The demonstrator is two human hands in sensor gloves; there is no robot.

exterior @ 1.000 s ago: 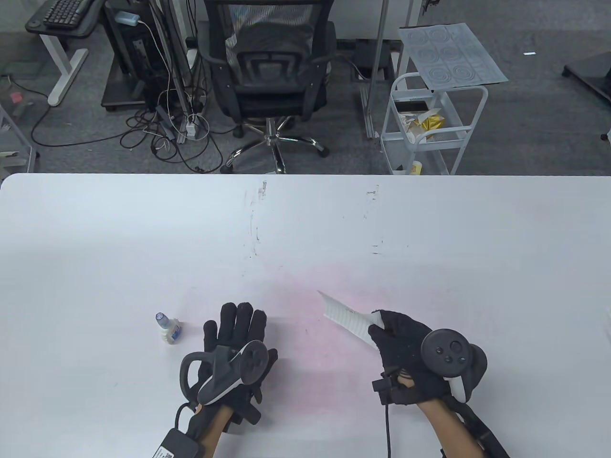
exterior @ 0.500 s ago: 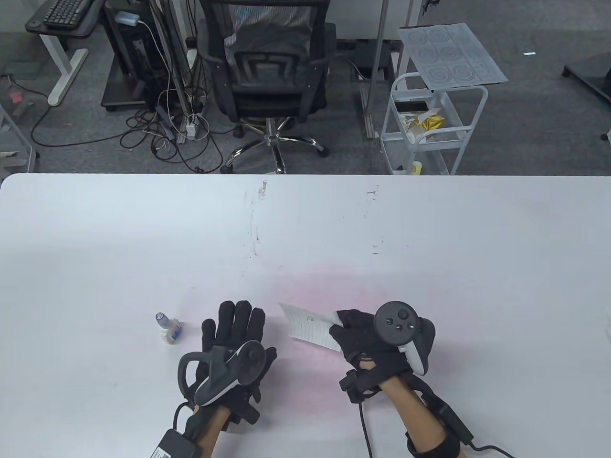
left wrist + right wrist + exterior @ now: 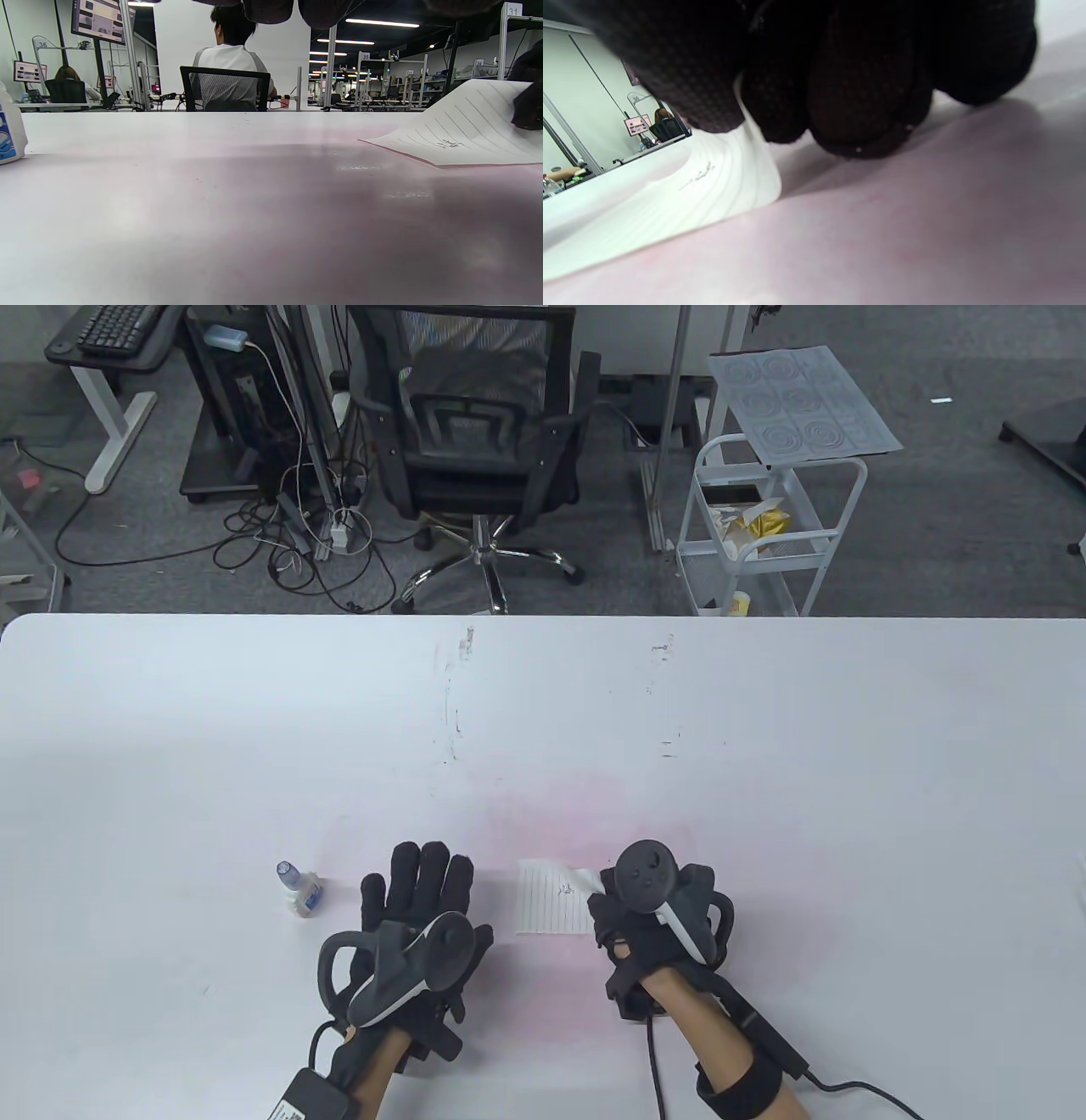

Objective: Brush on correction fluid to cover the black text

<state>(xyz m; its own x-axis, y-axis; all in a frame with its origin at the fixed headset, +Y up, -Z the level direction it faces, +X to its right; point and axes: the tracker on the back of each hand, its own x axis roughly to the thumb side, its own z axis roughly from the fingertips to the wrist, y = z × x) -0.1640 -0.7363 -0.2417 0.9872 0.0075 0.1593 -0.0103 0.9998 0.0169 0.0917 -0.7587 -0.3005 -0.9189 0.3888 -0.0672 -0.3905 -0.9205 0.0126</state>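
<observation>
A small lined paper slip [image 3: 550,897] with a black scribble lies near the table's front middle. It also shows in the left wrist view [image 3: 462,131] and the right wrist view [image 3: 670,199]. My right hand [image 3: 612,909] pinches its right edge, which curls up off the table. My left hand [image 3: 420,891] rests flat on the table, fingers spread, to the left of the slip. A small correction fluid bottle [image 3: 299,889] with a blue cap stands left of my left hand, untouched; its edge shows in the left wrist view [image 3: 10,135].
The white table [image 3: 764,712] has faint scuff marks toward the back. Beyond the far edge stand an office chair [image 3: 479,432] and a white wire cart [image 3: 764,526].
My right hand carried the paper slip leftward and lowered it from a tilted, lifted position until most of it lies on the table. My left hand and the bottle stayed put.
</observation>
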